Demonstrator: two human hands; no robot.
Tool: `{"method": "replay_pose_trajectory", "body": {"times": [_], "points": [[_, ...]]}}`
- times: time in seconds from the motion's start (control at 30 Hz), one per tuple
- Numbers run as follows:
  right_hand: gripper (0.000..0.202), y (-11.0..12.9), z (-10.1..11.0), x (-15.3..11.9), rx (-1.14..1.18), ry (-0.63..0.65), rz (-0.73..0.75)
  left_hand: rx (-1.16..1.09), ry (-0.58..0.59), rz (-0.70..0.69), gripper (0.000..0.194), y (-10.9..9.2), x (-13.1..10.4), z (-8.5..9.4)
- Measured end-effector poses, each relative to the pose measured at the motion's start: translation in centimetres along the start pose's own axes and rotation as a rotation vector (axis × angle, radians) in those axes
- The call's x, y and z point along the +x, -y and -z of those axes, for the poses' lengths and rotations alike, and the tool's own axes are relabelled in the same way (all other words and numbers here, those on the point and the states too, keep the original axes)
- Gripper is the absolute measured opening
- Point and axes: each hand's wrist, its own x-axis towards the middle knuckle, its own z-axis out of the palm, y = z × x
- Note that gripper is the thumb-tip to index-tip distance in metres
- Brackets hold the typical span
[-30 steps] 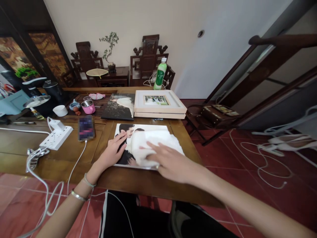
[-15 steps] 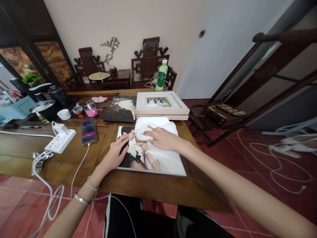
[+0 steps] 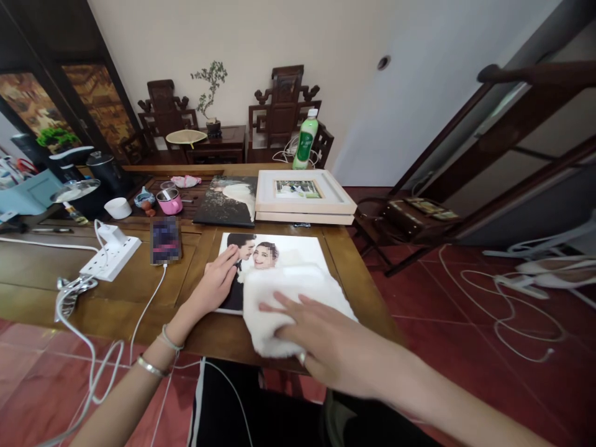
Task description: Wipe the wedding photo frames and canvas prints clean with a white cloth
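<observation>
A flat photo panel (image 3: 302, 247) showing two people lies on the wooden table in front of me. My left hand (image 3: 215, 282) rests on its left edge, fingers stretched out, holding nothing. Under my right hand (image 3: 326, 341) is a fluffy white cloth (image 3: 265, 298), pressed on the panel's lower right part. The cloth hangs past the panel's near edge and hides that corner. My right fingers curl onto the cloth, and a ring shows on one of them.
Behind the panel lie a dark picture panel (image 3: 223, 202) and white-framed pictures (image 3: 342, 202), with a green bottle (image 3: 306, 139) beyond. Leftward are a charging phone (image 3: 166, 241), a white power strip (image 3: 112, 257), a pink cup (image 3: 170, 202) and a white cup (image 3: 118, 208).
My right hand has drawn the white cloth toward me, from the panel's upper middle to its near right edge, uncovering a pictured face. My left hand stays on the panel's left side.
</observation>
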Motion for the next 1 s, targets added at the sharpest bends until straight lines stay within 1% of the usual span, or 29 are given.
{"method": "replay_pose_trajectory", "body": {"times": [0.13,0.27,0.33,0.43,0.53,0.6,0.67,0.77,0.83,0.93,1.0], "points": [[0.057,-3.5,1.0,4.3,-0.120,-0.178,-0.033,-0.029,-0.001,0.014,0.044,0.3,0.1,0.0],[0.052,-6.7,1.7,9.0,-0.230,-0.281,-0.079,-0.023,-0.002,0.015,0.045,0.4,0.1,-0.1],[0.049,-7.7,1.8,10.5,-0.258,-0.324,-0.068,-0.016,0.002,0.013,0.045,0.3,0.1,-0.1],[0.049,-8.4,2.0,11.5,-0.276,-0.355,-0.054,-0.012,0.009,0.022,0.046,0.2,0.0,0.0],[0.048,-7.7,1.9,11.0,-0.273,-0.331,-0.070,-0.020,0.006,0.038,0.045,0.1,0.1,0.0],[0.049,-6.5,1.4,9.8,-0.269,-0.281,-0.080,-0.025,0.002,0.050,0.045,0.0,0.0,0.1],[0.050,-5.0,0.5,8.1,-0.262,-0.227,-0.048,-0.026,0.005,0.052,0.046,0.0,0.0,0.1],[0.046,-2.7,-1.2,4.8,-0.250,-0.145,0.081,-0.020,0.017,0.036,0.046,0.0,-0.1,0.1],[0.040,-1.8,-2.2,2.9,-0.237,-0.093,0.187,-0.013,0.022,0.021,0.046,0.0,-0.1,0.0],[0.031,-1.5,-3.1,1.1,-0.219,-0.051,0.311,0.008,0.029,-0.004,0.047,0.1,-0.1,0.0],[0.032,-1.9,-3.3,0.8,-0.210,-0.064,0.331,0.025,0.037,-0.016,0.048,0.2,-0.1,-0.1]]}}
